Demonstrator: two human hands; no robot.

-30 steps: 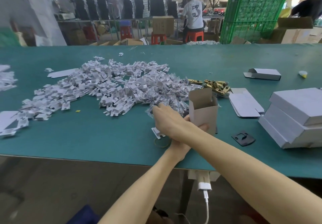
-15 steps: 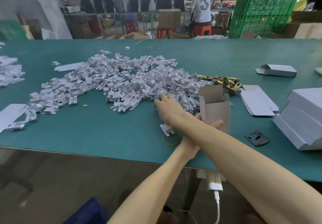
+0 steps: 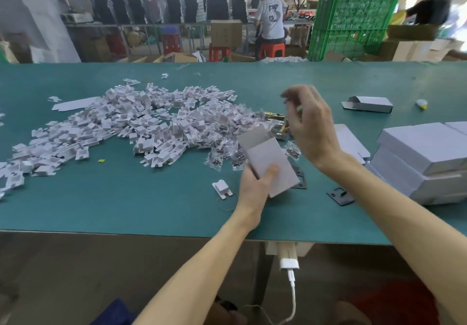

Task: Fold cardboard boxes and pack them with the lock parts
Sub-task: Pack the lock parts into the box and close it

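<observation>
Looks forward and down from head height, close over the near edge of the green table [image 3: 126,211], toward its far edge.

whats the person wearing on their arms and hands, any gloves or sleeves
Nothing worn shows. The left hand and right hand are ungloved, and the arms behind them are bare, with no sleeves, watch or wristbands in frame. No rings show, though the right one is motion-blurred.
</observation>
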